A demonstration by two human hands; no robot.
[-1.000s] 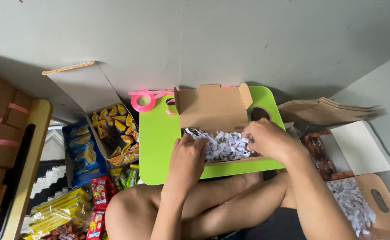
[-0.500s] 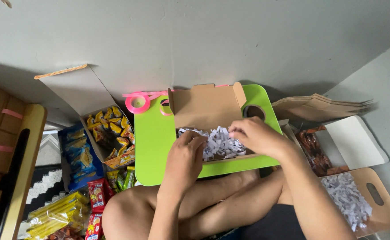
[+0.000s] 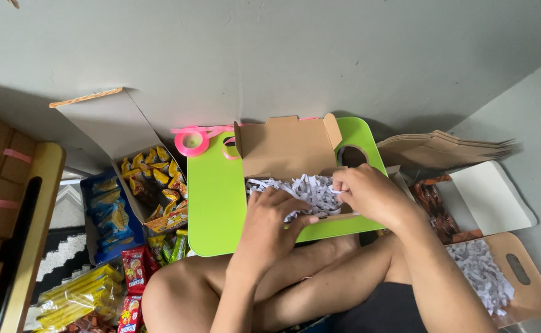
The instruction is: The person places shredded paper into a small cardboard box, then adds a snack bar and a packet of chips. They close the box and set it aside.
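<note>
Your left hand (image 3: 270, 225) lies palm-down w/ fingers spread loose on the white shredded paper (image 3: 304, 191), gripping nothing, seemingly pressing the filler flat. Your right hand (image 3: 372, 194) curls in from the right, fingertips pinched on a few strands at the pile's edge. The paper sits inside the small open cardboard box (image 3: 286, 148), lid flap standing up at the back, so both hands get in from the front. Box rests on the lime-green lap tray (image 3: 212, 203) over your crossed legs, pink tape roll (image 3: 191, 142) at the tray's far-left corner. More shreds lie on a wooden board (image 3: 529, 290) to your right.
</note>
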